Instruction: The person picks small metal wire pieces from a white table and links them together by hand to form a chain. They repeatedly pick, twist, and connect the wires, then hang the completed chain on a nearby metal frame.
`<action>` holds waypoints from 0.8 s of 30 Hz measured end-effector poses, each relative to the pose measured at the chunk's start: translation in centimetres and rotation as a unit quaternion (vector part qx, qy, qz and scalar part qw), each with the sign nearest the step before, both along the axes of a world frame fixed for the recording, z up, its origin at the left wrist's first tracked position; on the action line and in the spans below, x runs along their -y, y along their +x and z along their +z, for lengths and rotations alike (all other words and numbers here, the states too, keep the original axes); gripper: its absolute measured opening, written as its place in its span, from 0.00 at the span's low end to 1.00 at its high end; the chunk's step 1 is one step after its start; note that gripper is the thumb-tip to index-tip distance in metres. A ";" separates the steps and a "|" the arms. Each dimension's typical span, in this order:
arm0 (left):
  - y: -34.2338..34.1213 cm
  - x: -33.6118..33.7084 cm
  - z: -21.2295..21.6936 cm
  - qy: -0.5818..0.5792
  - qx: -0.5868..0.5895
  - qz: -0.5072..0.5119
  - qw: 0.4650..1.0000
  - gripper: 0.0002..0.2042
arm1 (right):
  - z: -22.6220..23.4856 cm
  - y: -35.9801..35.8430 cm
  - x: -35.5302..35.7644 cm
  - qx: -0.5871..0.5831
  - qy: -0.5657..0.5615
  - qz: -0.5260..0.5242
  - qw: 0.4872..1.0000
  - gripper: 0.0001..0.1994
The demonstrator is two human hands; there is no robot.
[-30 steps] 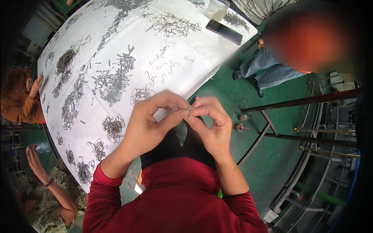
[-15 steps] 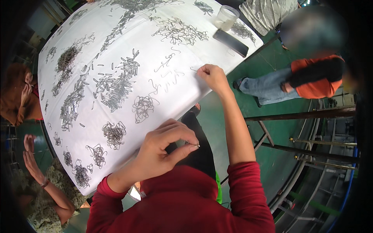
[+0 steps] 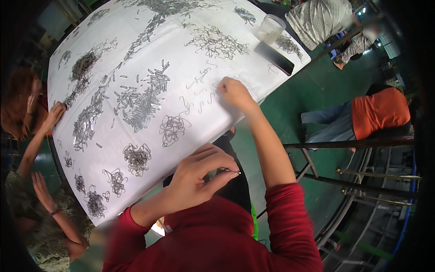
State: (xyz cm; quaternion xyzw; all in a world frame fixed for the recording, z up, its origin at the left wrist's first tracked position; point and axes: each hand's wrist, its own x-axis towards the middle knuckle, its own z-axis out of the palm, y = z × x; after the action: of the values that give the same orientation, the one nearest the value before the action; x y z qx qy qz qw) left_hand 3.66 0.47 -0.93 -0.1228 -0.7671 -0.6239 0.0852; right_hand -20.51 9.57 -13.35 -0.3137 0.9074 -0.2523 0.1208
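Note:
My left hand (image 3: 204,172) is raised in front of my body, off the table's near edge. Its thumb and forefinger pinch a small shiny metal piece (image 3: 239,172), mostly hidden by the fingers. Over the right side of the white table (image 3: 217,121), my right hand (image 3: 236,94) is closed, fingers curled down near the surface. A thin bit of wire shows by its fingertips; whether they grip it is unclear. Loose S-shaped wire hooks (image 3: 201,107) lie just left of this hand. Closer to me sits a tangled heap of wire hooks (image 3: 173,131).
Small metal tubes (image 3: 142,104) and more heaps of hooks (image 3: 137,159) cover much of the table. At the far right are a black phone (image 3: 275,59) and a clear plastic tub (image 3: 271,28). Co-workers' hands (image 3: 55,115) are at the left edge; a person in orange (image 3: 380,113) is at right.
My right hand has moved left, toward the loose hooks. My left hand keeps its pinch. A co-worker's hand now reaches the table's left edge, and the person in orange has shifted.

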 end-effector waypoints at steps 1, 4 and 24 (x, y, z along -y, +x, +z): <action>0.0 -0.1 0.0 0.003 -0.003 0.008 1.000 0.05 | 0.5 0.3 -1.1 0.106 -0.096 -0.017 0.990 0.08; -0.3 -0.3 -0.1 -0.008 -0.026 0.019 0.999 0.04 | 2.1 2.6 -4.0 0.300 -0.298 -0.087 0.902 0.10; -1.6 -1.6 0.5 -0.048 -0.058 0.053 0.996 0.06 | 13.2 20.2 -10.8 0.288 -0.577 -0.148 0.750 0.05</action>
State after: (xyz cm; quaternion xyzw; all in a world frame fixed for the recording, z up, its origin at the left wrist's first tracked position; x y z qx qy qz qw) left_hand 2.05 2.05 -0.45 -0.1216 -0.7954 -0.5729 0.1563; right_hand -0.36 20.39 -0.14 -0.0979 0.5462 -0.8211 0.1337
